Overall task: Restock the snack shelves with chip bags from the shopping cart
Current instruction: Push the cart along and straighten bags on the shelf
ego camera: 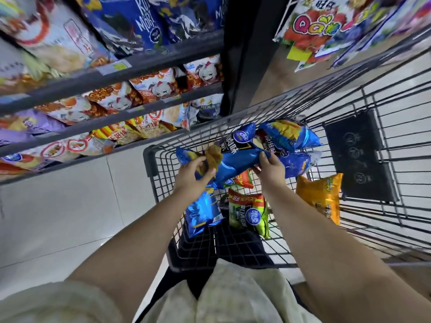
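My left hand (194, 174) and right hand (270, 169) each grip one end of a blue chip bag (238, 157) over the cart (147, 164). Inside the cart lie more blue bags (291, 136), a green bag (249, 213) and an orange bag (319, 197).

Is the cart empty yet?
Not empty. The cart holds a loose blue bag, a green bag and an orange bag, besides the held blue bag gripped by the left hand and right hand.

Both hands (193, 176) (271, 167) hold a blue chip bag (235, 157) over the cart (149, 159).
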Available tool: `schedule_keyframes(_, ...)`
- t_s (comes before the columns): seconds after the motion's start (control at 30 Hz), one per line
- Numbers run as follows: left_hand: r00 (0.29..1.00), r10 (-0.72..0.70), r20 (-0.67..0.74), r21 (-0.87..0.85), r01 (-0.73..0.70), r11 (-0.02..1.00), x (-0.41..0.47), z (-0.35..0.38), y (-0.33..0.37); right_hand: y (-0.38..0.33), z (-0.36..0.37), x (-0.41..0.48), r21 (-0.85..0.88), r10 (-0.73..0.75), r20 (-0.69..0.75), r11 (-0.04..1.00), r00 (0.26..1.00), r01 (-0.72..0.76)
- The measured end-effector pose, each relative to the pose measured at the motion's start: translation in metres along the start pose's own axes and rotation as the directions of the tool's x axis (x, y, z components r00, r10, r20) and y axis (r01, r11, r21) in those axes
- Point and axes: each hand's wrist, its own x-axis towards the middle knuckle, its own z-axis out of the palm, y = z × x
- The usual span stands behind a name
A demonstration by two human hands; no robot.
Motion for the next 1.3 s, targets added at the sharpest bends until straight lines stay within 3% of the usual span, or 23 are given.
schedule_keyframes(0.23, 0.999, 0.03, 0.023, -0.212, -0.024, 0.977, -0.029, -0.032, 0.003, -0.015, -0.011, -0.059, 0.019, -0.119, 0.075, 0.993, 0.99, 0.118)
schedule_keyframes(0.37, 0.977, 0.004, 0.215, -0.245, 0.05, 0.968, -0.046, -0.058, -0.005, -0.011, -0.003, -0.095, 0.045, -0.115, 0.102, 0.993, 0.988, 0.11)
schedule_keyframes(0.53, 0.9, 0.063, 0.432, -0.34, 0.099, 0.935, -0.078, -0.092, -0.017, -0.004, 0.018, -0.139, 0.061, -0.127, 0.161, 0.991, 0.979, 0.118)
schedule_keyframes(0.67, 0.844, 0.101, 0.527, -0.433, 0.165, 0.886, -0.104, -0.113, -0.03, -0.003, 0.039, -0.17, 0.125, -0.215, 0.269, 0.974, 0.939, 0.187)
schedule_keyframes(0.77, 0.878, 0.11, 0.466, -0.553, 0.193, 0.811, -0.122, -0.124, -0.038, -0.002, 0.052, -0.198, 0.157, -0.29, 0.379, 0.956, 0.879, 0.247)
schedule_keyframes(0.9, 0.946, 0.079, 0.315, -0.712, 0.18, 0.679, -0.144, -0.141, -0.052, 0.016, 0.061, -0.225, -0.05, -0.23, 0.564, 0.949, 0.793, 0.311)
schedule_keyframes(1.03, 0.977, 0.071, 0.203, -0.736, 0.105, 0.669, -0.172, -0.16, -0.058, 0.038, 0.065, -0.246, -0.181, -0.122, 0.654, 0.933, 0.746, 0.311)
schedule_keyframes(1.3, 0.998, 0.056, 0.023, -0.805, -0.015, 0.593, -0.254, -0.168, -0.082, 0.056, 0.075, -0.277, -0.288, -0.106, 0.768, 0.824, 0.631, 0.488)
